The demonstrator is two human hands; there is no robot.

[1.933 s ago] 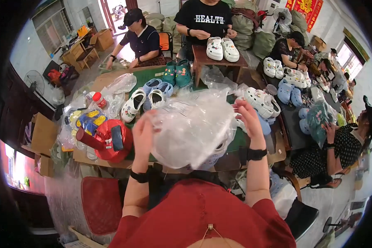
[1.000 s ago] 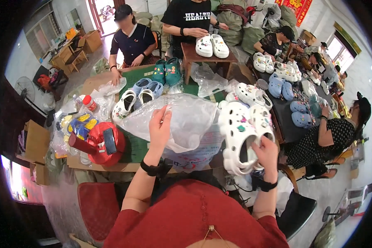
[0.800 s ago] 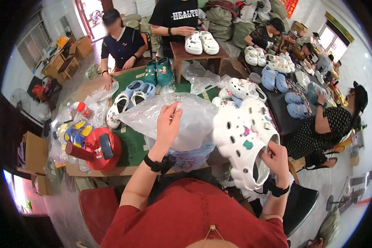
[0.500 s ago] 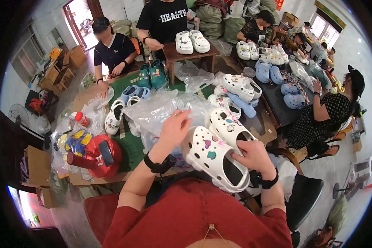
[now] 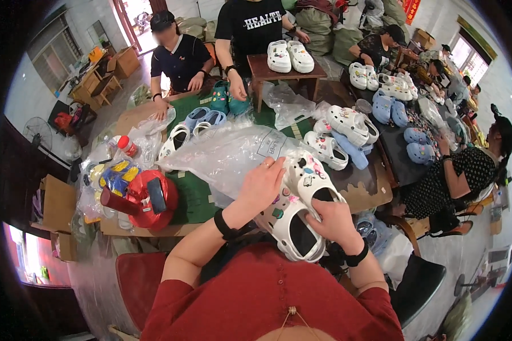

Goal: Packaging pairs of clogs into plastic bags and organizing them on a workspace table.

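Observation:
My right hand (image 5: 334, 225) grips a pair of white clogs by their openings, thumb inside; the near clog (image 5: 293, 230) and the far clog (image 5: 310, 173) lie side by side, toes away from me. Colourful charms dot their uppers. My left hand (image 5: 261, 186) lies across the toe of the near clog, closed at the edge of a large clear plastic bag (image 5: 222, 152); its thumb is hidden. The bag spreads over the table to the left of the clogs, its mouth against their toes. How far the toes are inside it, I cannot tell.
On the left stand a red round container (image 5: 153, 202) with a dark phone on top, and a red-capped jar (image 5: 127, 146). Blue clogs (image 5: 206, 119) and green clogs (image 5: 221, 96) sit behind the bag. A wooden stool (image 5: 284, 68) bears white clogs. Co-workers surround the tables.
My left hand has closed in over the clog toes, and the clogs have tilted slightly. The view has shifted. A co-worker's hand has come down to the green clogs.

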